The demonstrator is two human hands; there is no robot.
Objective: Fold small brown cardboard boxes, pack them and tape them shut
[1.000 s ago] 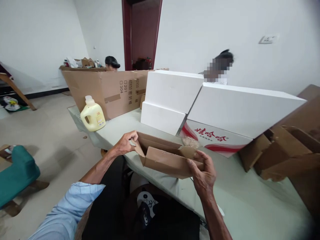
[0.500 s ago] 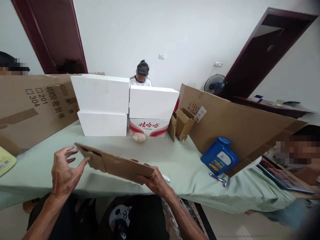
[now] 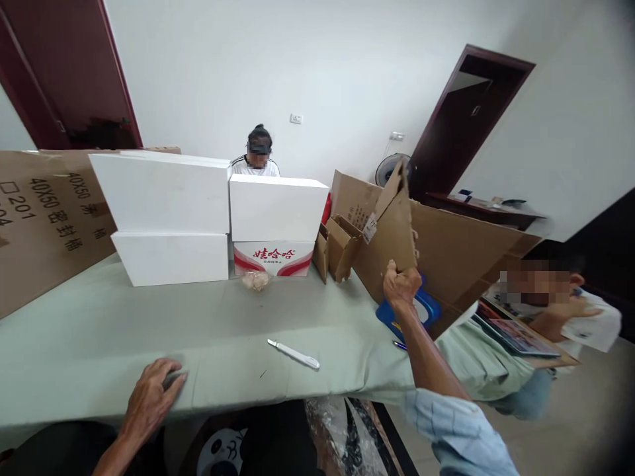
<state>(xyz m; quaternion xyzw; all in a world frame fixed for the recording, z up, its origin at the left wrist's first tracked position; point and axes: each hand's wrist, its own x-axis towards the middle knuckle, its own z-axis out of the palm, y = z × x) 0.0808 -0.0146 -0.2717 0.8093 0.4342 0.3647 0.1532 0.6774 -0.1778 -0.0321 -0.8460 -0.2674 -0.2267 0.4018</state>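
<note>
My right hand (image 3: 403,285) grips the lower edge of a folded piece of cardboard (image 3: 394,228), raised on the right in front of the big cardboard sheet. Behind that hand stands a blue plastic jug (image 3: 430,311), partly covered by my hand and forearm. My left hand (image 3: 155,395) rests at the near edge of the table, thumb and fingers apart, with nothing in it. Between the hands, a white-handled scalpel (image 3: 295,355) lies on the green cloth, its blade end pointing left.
White boxes (image 3: 163,195) are stacked at the back beside a red-and-white printed carton (image 3: 272,258). A small clear bag (image 3: 255,280) lies before them. Smaller cardboard pieces (image 3: 342,248) stand to their right. A large cardboard panel (image 3: 49,225) borders the left. Other people sit across and at right.
The cardboard piece has gone from the near table up to the right in my right hand. My left hand has dropped to the table edge. The scalpel is now uncovered. The view has turned right.
</note>
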